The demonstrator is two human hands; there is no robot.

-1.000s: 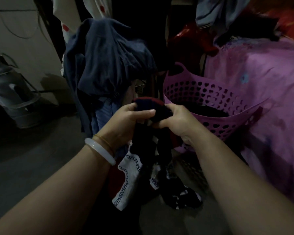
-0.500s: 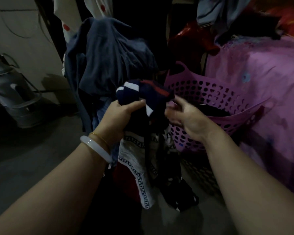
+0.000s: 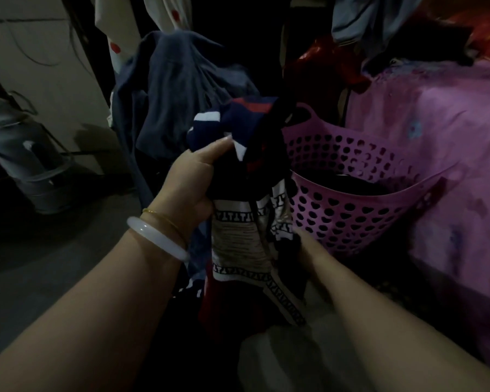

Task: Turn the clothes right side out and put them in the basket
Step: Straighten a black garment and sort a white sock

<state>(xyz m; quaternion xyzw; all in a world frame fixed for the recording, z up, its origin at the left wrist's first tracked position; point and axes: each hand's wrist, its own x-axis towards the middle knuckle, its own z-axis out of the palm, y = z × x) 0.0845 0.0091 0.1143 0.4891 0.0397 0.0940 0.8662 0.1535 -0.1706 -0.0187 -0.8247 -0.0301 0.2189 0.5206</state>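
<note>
A dim room with a grey concrete floor (image 3: 40, 267); a grey metal canister (image 3: 20, 154) stands at far left, and one heap of dark blue clothes (image 3: 181, 89) rises behind. The left hand (image 3: 193, 179), one white bangle (image 3: 157, 239) on its wrist, grips the bunched navy, red and white patterned garment (image 3: 244, 193); the right hand (image 3: 303, 244) reaches under its hanging part, mostly hidden, so I cannot tell its grip. Just right, one purple perforated plastic basket (image 3: 365, 210) holds dark clothing (image 3: 348, 183), beside pink bedding (image 3: 450, 165).

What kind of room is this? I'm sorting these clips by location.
Probably a dim bedroom or laundry corner: a pink bedcover, a purple laundry basket, and heaped dark blue clothes.
</note>
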